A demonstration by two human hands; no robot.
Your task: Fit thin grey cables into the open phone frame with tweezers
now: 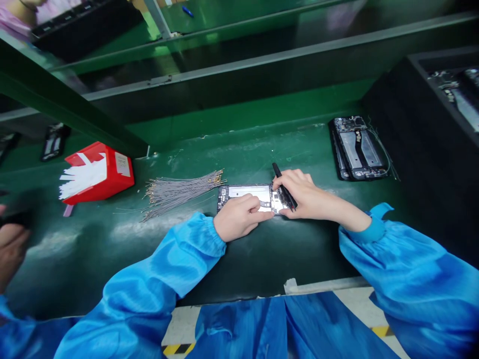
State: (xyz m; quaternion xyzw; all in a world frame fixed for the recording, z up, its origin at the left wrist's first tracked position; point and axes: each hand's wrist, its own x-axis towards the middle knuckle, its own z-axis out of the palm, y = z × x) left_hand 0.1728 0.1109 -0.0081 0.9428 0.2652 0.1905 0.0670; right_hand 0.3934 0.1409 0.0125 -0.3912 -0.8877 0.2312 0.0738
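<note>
An opened phone (245, 191) with its inner parts bare lies flat on the green mat. My left hand (239, 217) is over its lower edge, fingers curled, with the index finger stretched along the phone and pressing on it. My right hand (305, 193) is closed around black tweezers (285, 186) at the phone's right end, fingertips touching the phone there. What the tweezer tips meet is hidden. Left of the phone lies a loose bundle of thin grey cables (179, 192) with small gold-coloured ends.
A red box (118, 174) of white strips stands at left beside a green post (86, 109). Opened phones (359, 147) are stacked at right near a black bin (407, 114) holding more. A co-worker's hand (11, 244) shows at far left. A metal-edged shelf (262, 62) runs behind.
</note>
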